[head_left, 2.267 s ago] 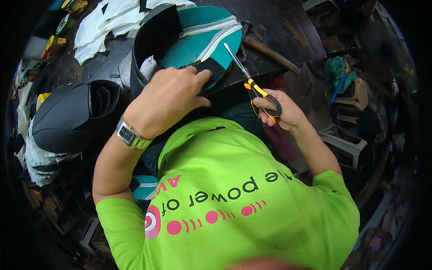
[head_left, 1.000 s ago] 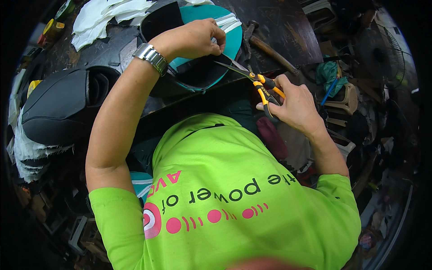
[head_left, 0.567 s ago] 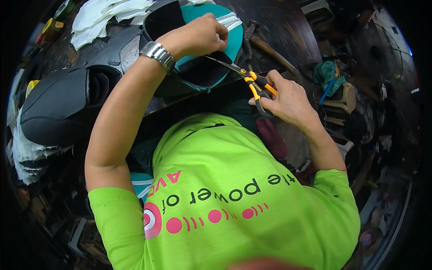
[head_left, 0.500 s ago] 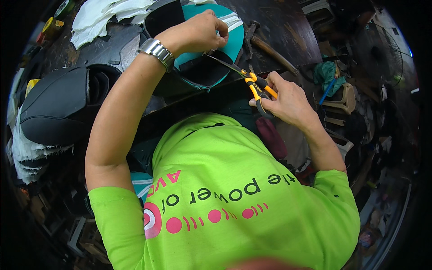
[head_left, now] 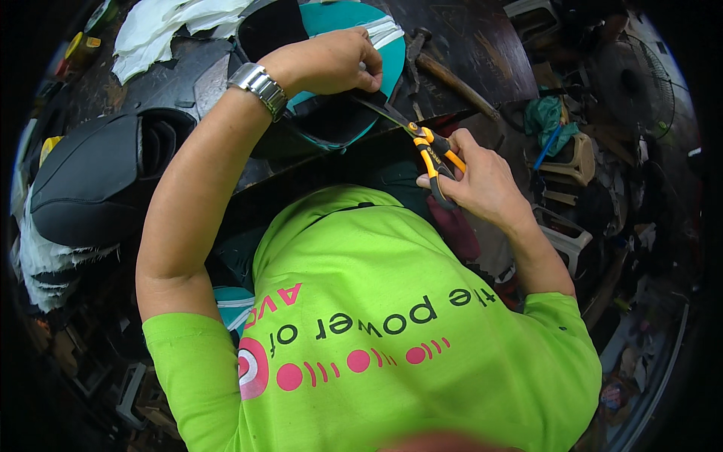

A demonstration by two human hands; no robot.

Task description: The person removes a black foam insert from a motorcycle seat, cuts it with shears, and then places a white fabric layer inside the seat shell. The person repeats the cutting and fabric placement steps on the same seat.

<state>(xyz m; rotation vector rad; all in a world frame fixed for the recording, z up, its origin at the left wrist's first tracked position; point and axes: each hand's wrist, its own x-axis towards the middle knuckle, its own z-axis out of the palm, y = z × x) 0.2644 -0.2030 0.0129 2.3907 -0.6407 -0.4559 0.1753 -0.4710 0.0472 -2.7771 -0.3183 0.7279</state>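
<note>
My left hand (head_left: 335, 64), with a steel watch (head_left: 260, 85) on its wrist, is closed over a teal and black fabric piece (head_left: 392, 64) with white stripes. Thumb and forefinger pinch together near its black inner part; what lies between them is too small to make out. My right hand (head_left: 486, 177) grips scissors (head_left: 431, 151) with yellow and black handles. Their blades point up and left, reaching over the black part just below my left fingertips. The handles are a little apart. The blade tips are partly lost against the dark material.
A hammer (head_left: 456, 84) lies on the dark table (head_left: 493, 45) right of the fabric piece. White cloth (head_left: 162, 34) sits at the far left. A black padded bag-like item (head_left: 90, 177) stands left of my arm. Stools (head_left: 572, 162) and a fan (head_left: 633, 87) are at right.
My left fingertips have come slightly down, closer to the scissor blades. The scissors have shifted a little down and right over the black part. Both hands keep their grips.
</note>
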